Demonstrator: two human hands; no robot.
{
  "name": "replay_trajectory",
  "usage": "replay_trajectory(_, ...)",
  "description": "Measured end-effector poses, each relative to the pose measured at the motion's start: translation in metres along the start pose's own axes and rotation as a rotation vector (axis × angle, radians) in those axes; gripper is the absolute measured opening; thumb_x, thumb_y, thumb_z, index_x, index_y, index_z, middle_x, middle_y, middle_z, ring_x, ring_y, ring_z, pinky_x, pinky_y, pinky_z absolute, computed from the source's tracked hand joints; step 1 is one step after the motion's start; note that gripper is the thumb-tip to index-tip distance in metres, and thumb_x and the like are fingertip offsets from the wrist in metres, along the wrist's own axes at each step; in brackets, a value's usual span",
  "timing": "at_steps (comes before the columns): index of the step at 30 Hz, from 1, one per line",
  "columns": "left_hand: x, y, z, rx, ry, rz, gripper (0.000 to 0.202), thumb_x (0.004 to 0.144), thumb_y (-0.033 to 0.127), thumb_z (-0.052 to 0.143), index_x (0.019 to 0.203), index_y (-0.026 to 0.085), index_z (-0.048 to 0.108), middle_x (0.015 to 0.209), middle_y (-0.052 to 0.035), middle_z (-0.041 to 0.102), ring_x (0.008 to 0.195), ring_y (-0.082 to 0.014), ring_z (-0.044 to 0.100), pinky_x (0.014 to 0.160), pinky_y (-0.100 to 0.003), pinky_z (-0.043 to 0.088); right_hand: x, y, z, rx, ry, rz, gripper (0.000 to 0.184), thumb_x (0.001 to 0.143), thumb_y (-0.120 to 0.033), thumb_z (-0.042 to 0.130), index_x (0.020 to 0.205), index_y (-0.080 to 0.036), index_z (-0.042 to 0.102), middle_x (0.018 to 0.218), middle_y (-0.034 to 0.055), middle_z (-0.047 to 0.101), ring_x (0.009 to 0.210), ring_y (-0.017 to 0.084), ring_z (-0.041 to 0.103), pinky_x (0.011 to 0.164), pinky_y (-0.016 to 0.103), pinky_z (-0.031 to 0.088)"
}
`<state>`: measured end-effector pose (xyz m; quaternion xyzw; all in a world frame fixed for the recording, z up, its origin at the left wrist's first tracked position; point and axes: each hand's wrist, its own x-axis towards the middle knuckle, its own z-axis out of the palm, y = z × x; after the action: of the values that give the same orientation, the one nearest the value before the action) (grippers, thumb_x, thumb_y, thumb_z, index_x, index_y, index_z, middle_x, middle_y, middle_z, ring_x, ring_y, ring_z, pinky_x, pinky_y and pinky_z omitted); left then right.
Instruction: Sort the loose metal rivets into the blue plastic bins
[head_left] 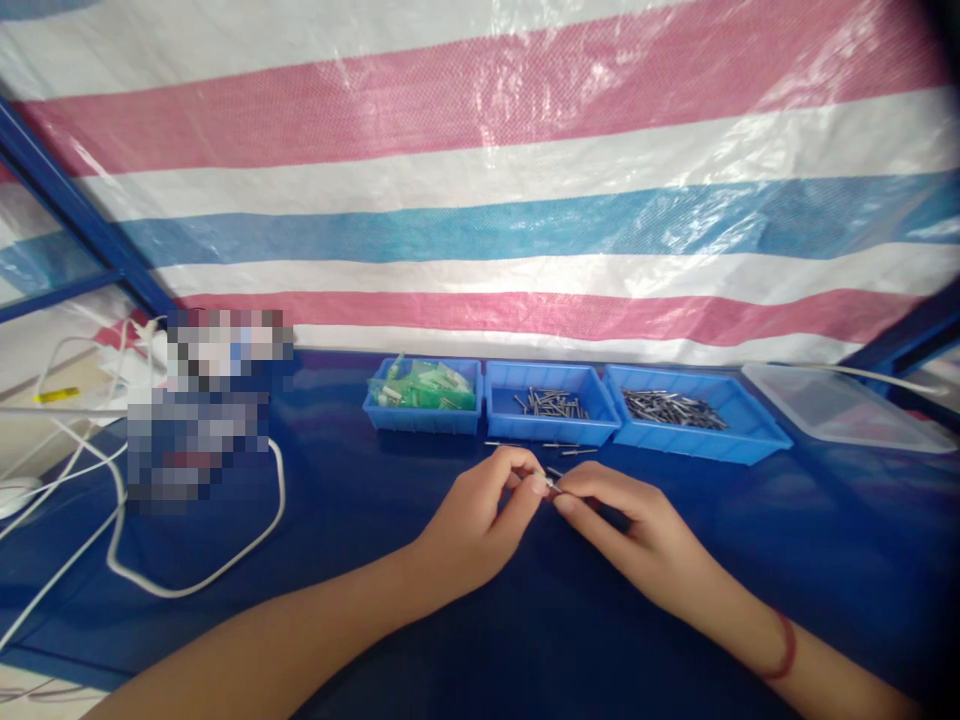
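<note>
My left hand (491, 500) and my right hand (626, 510) meet over the blue table, fingertips almost touching. Both are closed in a pinch on a small, thin metal rod (553, 486), mostly covered by the fingers. Just beyond them lie a few loose metal rods (579, 452) with a thicker middle part. Behind these stands a blue bin (551, 432) holding several similar rods (551, 404). To its right, a second blue bin (701, 445) contains a denser heap of dark metal rods (671, 409).
A third blue bin (424, 418) at left holds green plastic packets (427, 385). A clear plastic lid (840, 405) lies at the right. White cables (281, 490) loop over the table (352, 520) on the left, near a blurred-out area. A striped sheet (480, 230) hangs behind.
</note>
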<state>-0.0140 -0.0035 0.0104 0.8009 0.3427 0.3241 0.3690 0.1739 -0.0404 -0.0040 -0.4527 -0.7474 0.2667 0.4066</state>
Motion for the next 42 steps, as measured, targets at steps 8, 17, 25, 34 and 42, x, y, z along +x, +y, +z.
replay_trajectory(8, -0.001, 0.001, 0.003, 0.264, -0.148, 0.050, 0.021, 0.099, 0.025, 0.034, 0.095, 0.020, 0.054, 0.094, -0.0005, 0.063, 0.089, -0.0148, 0.057, 0.078, -0.028, 0.039, -0.002, 0.000, -0.002, -0.026, 0.180, 0.016, 0.010, 0.089, -0.024, 0.054, 0.082, -0.022, 0.061, 0.079, 0.0018, 0.062, 0.073, 0.016, 0.059, 0.067, 0.029, 0.047)
replay_trajectory(17, 0.002, -0.007, 0.006, 0.299, -0.152, 0.113, 0.019, 0.098, 0.028, 0.040, 0.095, 0.020, 0.057, 0.097, -0.0002, 0.065, 0.093, -0.0146, 0.057, 0.080, -0.029, 0.037, -0.002, 0.001, -0.001, -0.032, 0.222, -0.013, 0.004, 0.087, -0.024, 0.057, 0.084, -0.022, 0.059, 0.078, 0.0024, 0.060, 0.068, 0.016, 0.057, 0.061, 0.029, 0.048)
replay_trajectory(25, 0.002, -0.006, 0.005, 0.292, -0.118, 0.067, 0.016, 0.096, 0.032, 0.045, 0.095, 0.020, 0.056, 0.091, 0.0009, 0.064, 0.088, -0.0141, 0.059, 0.081, -0.029, 0.039, -0.001, -0.002, -0.003, -0.055, 0.214, -0.044, 0.006, 0.087, -0.020, 0.055, 0.085, -0.023, 0.060, 0.079, 0.0028, 0.060, 0.067, 0.015, 0.056, 0.060, 0.029, 0.047)
replay_trajectory(34, 0.002, -0.007, 0.002, 0.255, -0.010, 0.127, 0.018, 0.096, 0.032, 0.044, 0.099, 0.019, 0.055, 0.092, -0.0015, 0.065, 0.086, -0.0149, 0.059, 0.084, -0.030, 0.041, 0.002, 0.002, -0.004, -0.160, 0.072, -0.072, 0.009, 0.089, -0.020, 0.051, 0.085, -0.022, 0.059, 0.081, 0.0033, 0.062, 0.073, 0.017, 0.059, 0.065, 0.029, 0.049)
replay_trajectory(42, 0.010, -0.004, -0.034, 0.741, -0.351, 0.340, 0.058, 0.084, 0.061, 0.050, 0.126, 0.021, 0.053, 0.113, -0.0090, 0.060, 0.100, -0.0245, 0.055, 0.085, -0.035, 0.041, 0.009, 0.046, -0.079, -0.756, 0.368, -0.051, 0.012, 0.087, -0.031, 0.052, 0.086, -0.022, 0.060, 0.083, 0.0076, 0.066, 0.079, 0.027, 0.060, 0.075, 0.042, 0.047)
